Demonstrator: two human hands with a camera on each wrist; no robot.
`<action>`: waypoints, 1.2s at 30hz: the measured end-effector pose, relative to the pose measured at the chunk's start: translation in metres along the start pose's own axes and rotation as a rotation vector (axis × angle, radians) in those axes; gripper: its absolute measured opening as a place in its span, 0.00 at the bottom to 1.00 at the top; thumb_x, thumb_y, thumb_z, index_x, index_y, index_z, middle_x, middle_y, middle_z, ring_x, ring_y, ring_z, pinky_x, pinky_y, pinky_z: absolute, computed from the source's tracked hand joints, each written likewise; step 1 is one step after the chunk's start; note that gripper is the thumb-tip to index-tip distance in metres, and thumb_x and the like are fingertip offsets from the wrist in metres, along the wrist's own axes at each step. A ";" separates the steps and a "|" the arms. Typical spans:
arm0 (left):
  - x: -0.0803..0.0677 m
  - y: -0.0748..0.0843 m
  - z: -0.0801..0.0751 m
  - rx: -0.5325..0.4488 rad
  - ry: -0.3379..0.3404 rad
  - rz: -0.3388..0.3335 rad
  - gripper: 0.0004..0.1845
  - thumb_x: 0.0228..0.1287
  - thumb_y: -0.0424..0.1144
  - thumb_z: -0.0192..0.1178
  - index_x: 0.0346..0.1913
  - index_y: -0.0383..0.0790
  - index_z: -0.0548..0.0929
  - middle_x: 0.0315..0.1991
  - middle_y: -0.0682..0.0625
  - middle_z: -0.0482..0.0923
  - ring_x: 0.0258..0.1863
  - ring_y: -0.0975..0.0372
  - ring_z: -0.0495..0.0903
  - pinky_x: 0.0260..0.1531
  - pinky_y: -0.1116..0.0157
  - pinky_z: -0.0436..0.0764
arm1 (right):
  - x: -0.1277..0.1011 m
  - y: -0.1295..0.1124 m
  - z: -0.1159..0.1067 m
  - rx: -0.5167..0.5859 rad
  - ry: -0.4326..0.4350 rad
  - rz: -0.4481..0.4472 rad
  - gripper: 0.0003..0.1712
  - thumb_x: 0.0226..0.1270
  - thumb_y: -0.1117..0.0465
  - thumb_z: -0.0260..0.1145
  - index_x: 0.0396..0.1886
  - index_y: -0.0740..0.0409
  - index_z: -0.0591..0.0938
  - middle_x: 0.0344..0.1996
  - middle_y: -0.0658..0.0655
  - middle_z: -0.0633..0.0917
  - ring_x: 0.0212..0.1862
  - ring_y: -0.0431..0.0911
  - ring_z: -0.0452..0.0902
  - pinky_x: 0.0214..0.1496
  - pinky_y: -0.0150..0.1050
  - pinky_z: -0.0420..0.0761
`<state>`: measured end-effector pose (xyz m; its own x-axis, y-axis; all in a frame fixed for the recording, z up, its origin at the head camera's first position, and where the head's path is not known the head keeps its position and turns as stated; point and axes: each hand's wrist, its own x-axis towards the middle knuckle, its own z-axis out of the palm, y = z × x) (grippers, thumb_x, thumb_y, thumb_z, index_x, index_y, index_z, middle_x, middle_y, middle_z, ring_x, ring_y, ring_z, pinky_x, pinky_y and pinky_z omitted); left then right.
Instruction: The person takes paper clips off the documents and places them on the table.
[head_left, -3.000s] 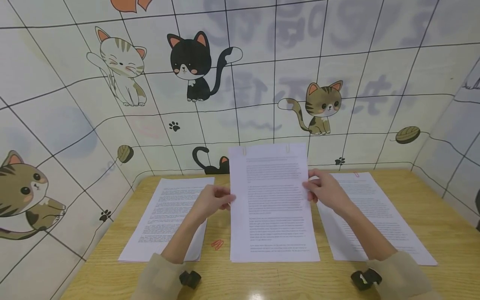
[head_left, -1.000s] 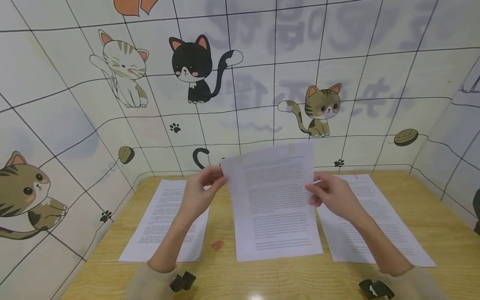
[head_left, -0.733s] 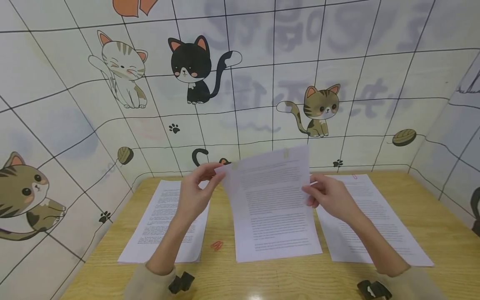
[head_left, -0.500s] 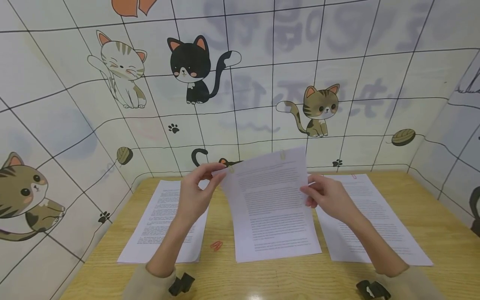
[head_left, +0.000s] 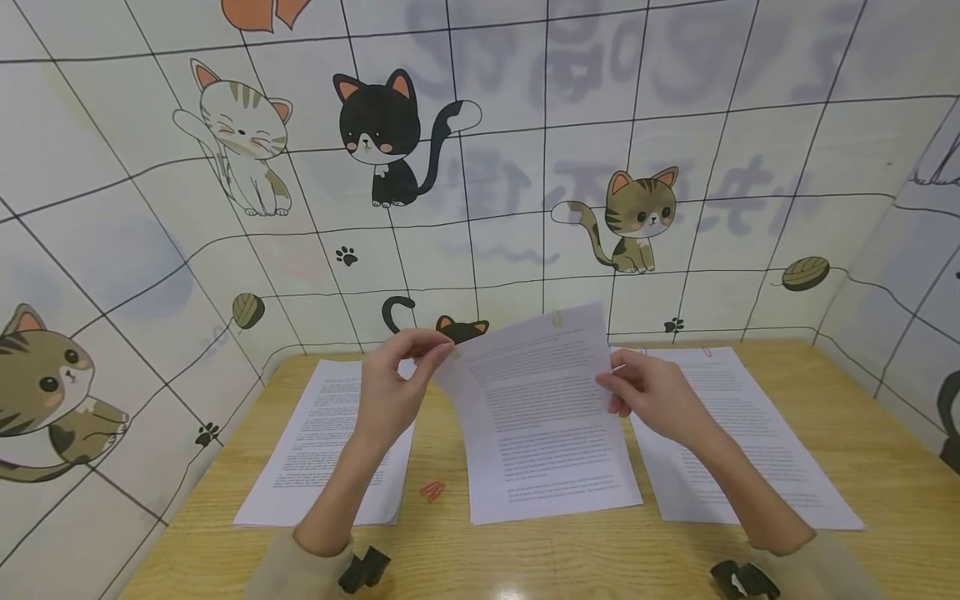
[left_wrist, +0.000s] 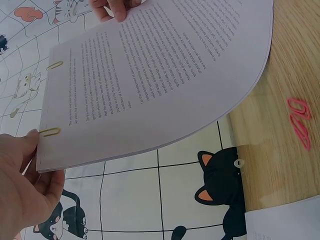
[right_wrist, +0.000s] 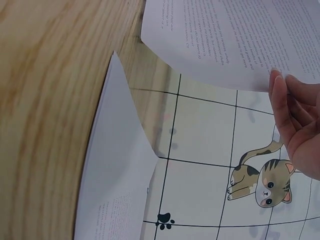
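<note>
The wall point(head_left: 675, 125), tiled and printed with cartoon cats, rises behind and beside the wooden table point(head_left: 885, 450). On the table lie three sets of printed sheets. The middle stack point(head_left: 540, 417) sits at 12 o'clock from the person; its near edge rests on the wood while its far end is lifted and curved up off the table. The left stack point(head_left: 330, 442) lies flat at about 10 o'clock and the right stack point(head_left: 742, 433) flat at about 2 o'clock, each just beside the middle one.

The left hand point(head_left: 390, 392) is raised at the far left corner of the middle stack, forearm reaching up from 7 o'clock, thumb and fingers curled and pinching that corner. In the left wrist view the fingertips point(left_wrist: 42, 150) close on the corner right at a gold clip point(left_wrist: 49, 132); a second gold clip point(left_wrist: 55, 65) sits farther along the same edge. The right hand point(head_left: 652, 392) holds the stack's right edge, forearm coming from 5 o'clock, fingers curled round the paper; part of the right stack lies hidden under that arm.

A pink clip point(head_left: 432, 490) lies on the bare wood between the left and middle stacks, at about 11 o'clock, touching neither. Another small pink clip point(head_left: 707, 352) sits at the far edge of the right stack.
</note>
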<state>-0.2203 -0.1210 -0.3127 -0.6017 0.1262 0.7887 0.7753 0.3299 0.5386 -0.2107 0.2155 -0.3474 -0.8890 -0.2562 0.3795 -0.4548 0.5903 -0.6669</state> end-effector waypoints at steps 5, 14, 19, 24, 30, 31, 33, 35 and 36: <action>0.000 -0.002 0.000 0.000 -0.003 -0.001 0.03 0.63 0.28 0.69 0.39 0.36 0.87 0.35 0.50 0.87 0.36 0.60 0.84 0.43 0.72 0.80 | 0.000 0.001 0.000 -0.004 0.001 0.003 0.03 0.71 0.68 0.66 0.39 0.63 0.80 0.18 0.48 0.81 0.22 0.42 0.78 0.26 0.33 0.81; -0.002 -0.005 0.002 0.018 0.010 -0.010 0.03 0.64 0.32 0.69 0.39 0.37 0.87 0.35 0.52 0.86 0.37 0.61 0.84 0.42 0.72 0.80 | 0.000 0.000 -0.002 -0.015 -0.011 0.023 0.03 0.72 0.66 0.65 0.38 0.63 0.80 0.17 0.48 0.82 0.22 0.43 0.79 0.25 0.34 0.79; -0.003 -0.002 0.004 -0.054 0.034 -0.092 0.03 0.65 0.32 0.68 0.39 0.36 0.87 0.35 0.50 0.87 0.37 0.60 0.85 0.41 0.71 0.81 | 0.000 0.000 -0.001 0.001 -0.021 0.016 0.04 0.73 0.65 0.65 0.39 0.63 0.81 0.18 0.48 0.82 0.22 0.42 0.79 0.26 0.36 0.80; -0.003 0.001 0.006 -0.102 0.071 -0.163 0.05 0.66 0.34 0.68 0.39 0.34 0.87 0.35 0.48 0.86 0.38 0.61 0.84 0.40 0.68 0.80 | -0.001 -0.001 0.000 0.016 -0.029 0.003 0.03 0.72 0.65 0.66 0.39 0.61 0.82 0.18 0.48 0.82 0.23 0.42 0.80 0.28 0.37 0.83; -0.003 0.001 0.008 -0.151 0.131 -0.208 0.05 0.66 0.33 0.68 0.39 0.33 0.86 0.34 0.45 0.85 0.34 0.62 0.80 0.35 0.71 0.77 | -0.001 -0.002 0.002 0.021 -0.026 -0.003 0.02 0.72 0.66 0.66 0.39 0.61 0.82 0.18 0.47 0.82 0.23 0.41 0.79 0.28 0.36 0.82; -0.004 0.001 0.008 -0.158 0.144 -0.215 0.05 0.66 0.33 0.69 0.39 0.33 0.86 0.34 0.44 0.85 0.34 0.62 0.80 0.33 0.72 0.76 | -0.001 -0.002 0.002 0.024 -0.027 -0.007 0.02 0.72 0.66 0.66 0.39 0.61 0.82 0.18 0.47 0.82 0.23 0.41 0.79 0.28 0.37 0.82; -0.004 0.001 0.008 -0.172 0.170 -0.228 0.06 0.66 0.34 0.68 0.39 0.32 0.86 0.34 0.44 0.84 0.32 0.63 0.79 0.32 0.73 0.74 | -0.001 -0.002 0.003 0.029 -0.029 -0.016 0.02 0.72 0.66 0.66 0.39 0.61 0.82 0.19 0.47 0.82 0.23 0.41 0.79 0.28 0.38 0.83; -0.004 0.000 0.007 -0.195 0.203 -0.245 0.07 0.67 0.35 0.68 0.40 0.32 0.86 0.34 0.44 0.84 0.32 0.63 0.79 0.33 0.73 0.75 | 0.000 -0.001 0.003 0.020 -0.027 -0.026 0.03 0.72 0.66 0.66 0.38 0.61 0.81 0.19 0.47 0.82 0.22 0.40 0.79 0.28 0.39 0.83; -0.004 0.001 0.006 -0.212 0.220 -0.252 0.08 0.67 0.35 0.68 0.40 0.31 0.86 0.33 0.45 0.84 0.32 0.62 0.79 0.34 0.73 0.76 | 0.000 0.000 0.003 0.009 -0.024 -0.030 0.04 0.72 0.65 0.66 0.38 0.62 0.81 0.18 0.47 0.82 0.22 0.40 0.79 0.27 0.38 0.82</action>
<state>-0.2189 -0.1159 -0.3168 -0.7405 -0.1448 0.6563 0.6448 0.1219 0.7545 -0.2105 0.2131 -0.3492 -0.8760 -0.2917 0.3842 -0.4815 0.5753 -0.6612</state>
